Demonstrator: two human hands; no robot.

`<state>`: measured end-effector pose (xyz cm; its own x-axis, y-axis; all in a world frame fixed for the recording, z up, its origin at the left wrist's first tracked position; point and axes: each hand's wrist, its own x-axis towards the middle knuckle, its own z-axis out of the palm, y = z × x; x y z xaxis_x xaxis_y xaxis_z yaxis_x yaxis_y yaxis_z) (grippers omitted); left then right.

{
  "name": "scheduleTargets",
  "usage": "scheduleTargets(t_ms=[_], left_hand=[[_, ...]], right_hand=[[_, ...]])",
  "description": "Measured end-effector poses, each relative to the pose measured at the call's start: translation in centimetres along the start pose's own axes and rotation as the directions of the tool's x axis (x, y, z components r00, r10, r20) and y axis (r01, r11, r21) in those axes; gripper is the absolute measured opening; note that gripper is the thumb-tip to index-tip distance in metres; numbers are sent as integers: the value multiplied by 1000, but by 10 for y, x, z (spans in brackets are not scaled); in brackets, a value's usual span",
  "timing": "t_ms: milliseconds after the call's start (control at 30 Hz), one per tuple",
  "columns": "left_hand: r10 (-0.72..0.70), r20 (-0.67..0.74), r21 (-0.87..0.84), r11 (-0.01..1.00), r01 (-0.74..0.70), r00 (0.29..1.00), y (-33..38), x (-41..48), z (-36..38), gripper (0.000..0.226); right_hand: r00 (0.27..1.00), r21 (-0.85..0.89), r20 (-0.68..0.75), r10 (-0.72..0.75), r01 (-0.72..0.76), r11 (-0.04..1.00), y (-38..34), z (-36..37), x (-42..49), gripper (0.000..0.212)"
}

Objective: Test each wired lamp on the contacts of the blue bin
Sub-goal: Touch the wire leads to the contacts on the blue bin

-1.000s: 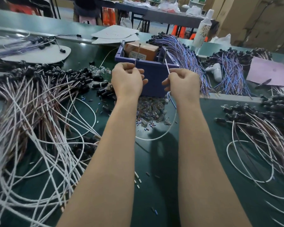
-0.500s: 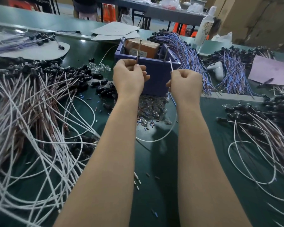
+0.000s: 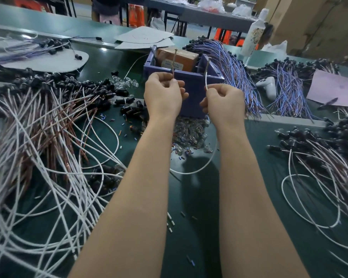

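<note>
While the green tabletop (image 3: 191,207) spreads across the whole view, its left side lies under a big tangled heap of white and brown wired lamps (image 3: 48,137), and a smaller heap (image 3: 319,157) covers the right edge. The blue bin (image 3: 193,91) stands at the middle back with a brown box (image 3: 181,59) inside it and a pile of clear bulbs (image 3: 189,131) on the tabletop against its front wall. Both hands are raised just before the bin. The left hand (image 3: 162,97) has its fingers curled, thumb and forefinger pinching a brown wire (image 3: 174,63) that rises upright over the box. The right hand (image 3: 224,103), fingers likewise curled, pinches a white wire (image 3: 207,77) whose stripped end reaches up to the bin's right inner part. Whether either tip touches a contact cannot be told.
</note>
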<state>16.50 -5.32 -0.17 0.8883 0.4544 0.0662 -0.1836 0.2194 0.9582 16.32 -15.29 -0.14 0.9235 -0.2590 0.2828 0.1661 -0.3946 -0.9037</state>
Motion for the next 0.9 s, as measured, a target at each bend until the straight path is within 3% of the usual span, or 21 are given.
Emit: scheduleTargets(t_ms=[900], left_hand=[[10, 17, 72, 997, -11, 1000, -2, -1, -2, 10]], right_hand=[[1000, -47, 3, 19, -18, 999, -4, -3, -4, 14]])
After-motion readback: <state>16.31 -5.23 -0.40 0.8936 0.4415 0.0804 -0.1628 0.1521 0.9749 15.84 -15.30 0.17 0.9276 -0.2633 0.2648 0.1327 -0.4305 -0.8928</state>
